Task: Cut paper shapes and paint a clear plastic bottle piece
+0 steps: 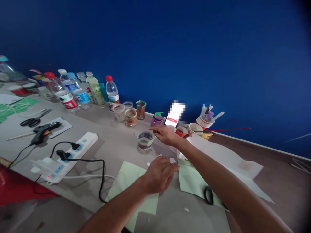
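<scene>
My right hand (166,135) reaches over a clear round tub (145,144) with a little liquid in it. Its fingers pinch a small pale stick (152,141) that slants down into the tub. Closer to me, my left hand (160,173) is closed above a light green paper sheet (123,177); whatever its fingers may hold is hidden. A white scrap (172,160) shows by its fingertips. Behind the tub stand a purple pot with a green leaf and eyes (156,120) and a lit phone (171,121).
At left lie a power strip (82,142) with cables, a glue gun (42,132) and scissors (32,121). Bottles (93,89) and small painted jars (131,117) line the wall. Paper cups (204,123) hold tools at right, near white paper (228,161) and a black scissor handle (208,195).
</scene>
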Available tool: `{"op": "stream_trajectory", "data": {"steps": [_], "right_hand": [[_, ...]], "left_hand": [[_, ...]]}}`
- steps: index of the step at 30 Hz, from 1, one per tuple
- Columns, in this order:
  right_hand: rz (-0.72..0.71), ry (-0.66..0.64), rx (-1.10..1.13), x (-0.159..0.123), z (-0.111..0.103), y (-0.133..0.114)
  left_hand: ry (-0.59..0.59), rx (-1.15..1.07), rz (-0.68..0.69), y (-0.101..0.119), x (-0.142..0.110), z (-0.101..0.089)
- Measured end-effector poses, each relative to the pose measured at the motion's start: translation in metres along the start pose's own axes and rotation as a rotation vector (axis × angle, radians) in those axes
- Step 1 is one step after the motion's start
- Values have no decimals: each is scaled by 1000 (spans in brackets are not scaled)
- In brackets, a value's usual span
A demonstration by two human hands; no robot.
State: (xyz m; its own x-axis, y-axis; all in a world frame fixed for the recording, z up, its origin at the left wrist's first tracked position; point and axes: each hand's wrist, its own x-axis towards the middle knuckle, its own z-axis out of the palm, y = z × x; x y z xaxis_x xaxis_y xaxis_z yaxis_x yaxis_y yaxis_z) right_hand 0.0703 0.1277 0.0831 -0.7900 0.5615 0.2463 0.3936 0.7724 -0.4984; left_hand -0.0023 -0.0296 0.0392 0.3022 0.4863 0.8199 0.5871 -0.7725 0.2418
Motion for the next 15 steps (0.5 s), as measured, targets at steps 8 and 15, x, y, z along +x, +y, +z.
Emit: {"op": "stream_trajectory", "data": {"steps": [8, 15], "right_hand": [[-225, -23, -22, 0, -3, 0], [-258, -80, -90, 1, -2, 3]], "left_hand": [[-2, 3, -5, 1, 0, -1], [-37, 10, -19, 0, -2, 0]]}}
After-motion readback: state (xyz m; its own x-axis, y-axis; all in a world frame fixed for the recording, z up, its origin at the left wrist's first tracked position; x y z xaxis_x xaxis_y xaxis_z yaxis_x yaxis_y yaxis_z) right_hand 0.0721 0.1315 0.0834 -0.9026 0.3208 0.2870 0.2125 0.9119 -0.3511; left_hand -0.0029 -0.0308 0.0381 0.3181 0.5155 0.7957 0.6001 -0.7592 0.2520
